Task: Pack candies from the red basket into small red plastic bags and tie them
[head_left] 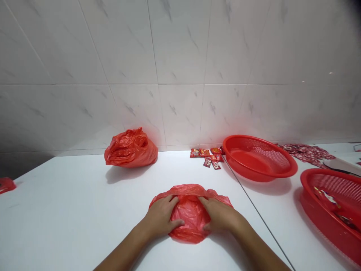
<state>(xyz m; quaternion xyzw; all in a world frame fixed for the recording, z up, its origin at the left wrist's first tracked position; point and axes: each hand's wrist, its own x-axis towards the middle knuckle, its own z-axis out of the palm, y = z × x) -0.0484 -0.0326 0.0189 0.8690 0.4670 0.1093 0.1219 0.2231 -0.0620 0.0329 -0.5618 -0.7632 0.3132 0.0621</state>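
A thin red plastic bag point(189, 214) rests on the white table in front of me, its mouth spread wide and facing me. On the left side of the mouth, my left hand point(162, 216) grips the bag, thumb and fingers apart around its edge. My right hand point(220, 214) grips the opposite side in the same way, some fingertips hidden in the folds. Between the hands, the crinkled inside of the bag shows.
Behind, to the left, stands a full red plastic bag point(131, 148). Several small red packets point(207, 154) lie near the tiled wall. A red basket point(258, 158) is at right, with another red basket point(313, 188) holding packets nearer. Patterned cloth point(307, 153) lies behind them.
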